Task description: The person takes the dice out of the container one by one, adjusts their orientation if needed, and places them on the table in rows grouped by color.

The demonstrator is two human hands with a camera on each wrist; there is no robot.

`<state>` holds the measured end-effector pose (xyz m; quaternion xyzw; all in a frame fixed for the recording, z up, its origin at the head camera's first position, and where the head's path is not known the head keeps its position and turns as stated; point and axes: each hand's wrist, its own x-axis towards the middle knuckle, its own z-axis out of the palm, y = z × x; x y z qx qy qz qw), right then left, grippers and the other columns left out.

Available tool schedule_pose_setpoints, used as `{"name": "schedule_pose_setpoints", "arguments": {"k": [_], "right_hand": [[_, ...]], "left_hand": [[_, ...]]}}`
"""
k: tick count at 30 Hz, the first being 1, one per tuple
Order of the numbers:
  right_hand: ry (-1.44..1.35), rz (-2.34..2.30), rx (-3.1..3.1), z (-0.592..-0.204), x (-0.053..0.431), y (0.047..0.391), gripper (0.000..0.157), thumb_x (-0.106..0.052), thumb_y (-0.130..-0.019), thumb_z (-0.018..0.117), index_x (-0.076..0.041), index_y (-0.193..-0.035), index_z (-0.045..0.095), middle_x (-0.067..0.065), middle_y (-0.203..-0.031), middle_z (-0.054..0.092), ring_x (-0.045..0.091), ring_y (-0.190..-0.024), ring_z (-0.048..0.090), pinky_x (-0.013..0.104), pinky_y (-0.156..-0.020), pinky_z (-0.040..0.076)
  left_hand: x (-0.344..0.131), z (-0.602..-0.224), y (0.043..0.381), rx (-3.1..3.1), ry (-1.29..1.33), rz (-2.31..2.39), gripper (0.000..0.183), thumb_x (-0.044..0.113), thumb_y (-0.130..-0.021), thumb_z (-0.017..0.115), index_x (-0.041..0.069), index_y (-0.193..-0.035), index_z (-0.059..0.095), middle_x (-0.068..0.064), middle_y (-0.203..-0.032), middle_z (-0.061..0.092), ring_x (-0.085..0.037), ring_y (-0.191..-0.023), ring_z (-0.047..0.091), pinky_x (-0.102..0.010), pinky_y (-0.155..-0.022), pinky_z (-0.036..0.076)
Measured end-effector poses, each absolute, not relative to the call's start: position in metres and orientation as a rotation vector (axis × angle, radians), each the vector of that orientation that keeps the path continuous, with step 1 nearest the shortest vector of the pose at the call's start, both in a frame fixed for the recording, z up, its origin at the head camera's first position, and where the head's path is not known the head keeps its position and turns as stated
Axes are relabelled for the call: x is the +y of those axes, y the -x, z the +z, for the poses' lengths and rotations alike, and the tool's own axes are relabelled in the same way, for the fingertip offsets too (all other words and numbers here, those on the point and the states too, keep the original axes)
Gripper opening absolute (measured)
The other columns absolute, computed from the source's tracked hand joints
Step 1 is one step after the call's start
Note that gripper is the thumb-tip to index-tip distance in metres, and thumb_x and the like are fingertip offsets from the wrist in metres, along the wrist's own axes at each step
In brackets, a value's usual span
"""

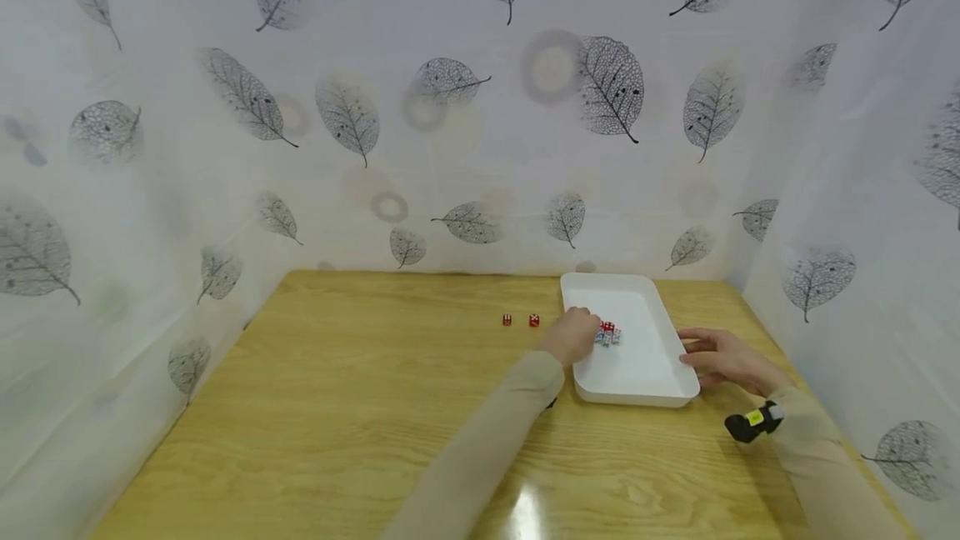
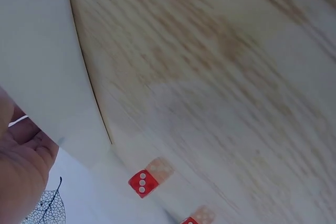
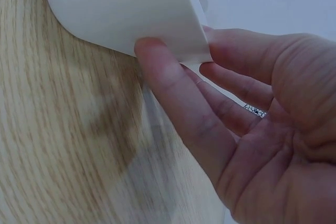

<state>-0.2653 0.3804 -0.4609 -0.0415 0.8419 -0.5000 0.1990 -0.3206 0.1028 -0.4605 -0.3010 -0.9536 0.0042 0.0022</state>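
The white tray lies on the table with a small cluster of dice inside, some red and some white. My left hand reaches over the tray's left rim beside the cluster. Its fingertips are hidden, so whether a die is between them cannot be seen. In the left wrist view, this hand shows partly behind the tray's side wall. At the tray's right side, my right hand touches the outer wall and rim with extended fingers; the right wrist view shows the fingertips against the wall.
Two red dice, one farther left and one nearer the tray, sit on the wooden table. A pale curtain with leaf prints surrounds the table's back and sides.
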Motion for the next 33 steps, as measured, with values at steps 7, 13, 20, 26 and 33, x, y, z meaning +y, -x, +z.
{"name": "schedule_pose_setpoints", "arguments": {"k": [7,13,20,26,33], "right_hand": [[0.161,-1.420,2.343,-0.460,0.380,0.264,0.073,-0.018,-0.097,0.060,0.008,-0.152,0.018,0.042,-0.143,0.033,0.029,-0.108,0.064,0.041,-0.079,0.059],[0.160,-1.417,2.349,-0.463,0.381,0.265,0.074,-0.018,-0.098,0.060,0.009,-0.151,0.018,0.042,-0.142,0.034,0.029,-0.107,0.065,0.041,-0.078,0.060],[0.160,-1.424,2.350,-0.462,0.381,0.265,0.074,-0.018,-0.097,0.061,0.009,-0.151,0.018,0.042,-0.142,0.035,0.028,-0.106,0.065,0.041,-0.078,0.060],[0.172,-1.437,2.343,-0.462,0.381,0.264,0.075,-0.018,-0.096,0.062,0.010,-0.151,0.018,0.042,-0.141,0.035,0.025,-0.104,0.066,0.040,-0.078,0.060],[0.175,-1.441,2.343,-0.463,0.382,0.265,0.075,-0.017,-0.096,0.062,0.011,-0.151,0.018,0.042,-0.141,0.035,0.026,-0.105,0.065,0.041,-0.079,0.059]], "left_hand": [[0.108,-0.466,0.321,-3.004,0.940,0.035,0.022,0.016,-0.096,0.062,0.018,-0.117,0.066,0.002,-0.107,0.067,-0.010,-0.097,0.060,-0.021,-0.089,0.050],[0.111,-0.471,0.323,-3.003,0.921,-0.006,0.023,0.018,-0.096,0.062,0.020,-0.118,0.067,0.004,-0.108,0.067,-0.009,-0.098,0.060,-0.021,-0.091,0.050],[0.109,-0.469,0.322,-2.983,0.925,-0.065,0.026,0.019,-0.093,0.065,0.019,-0.119,0.068,0.003,-0.106,0.065,-0.009,-0.095,0.060,-0.022,-0.088,0.051],[0.110,-0.471,0.320,-2.957,0.930,-0.039,0.022,0.018,-0.091,0.069,0.019,-0.113,0.070,0.004,-0.103,0.066,-0.009,-0.091,0.060,-0.021,-0.085,0.051],[0.109,-0.470,0.321,-2.945,0.940,-0.141,0.010,0.013,-0.091,0.068,0.020,-0.098,0.070,0.008,-0.094,0.069,-0.006,-0.085,0.061,-0.020,-0.080,0.050]]}}
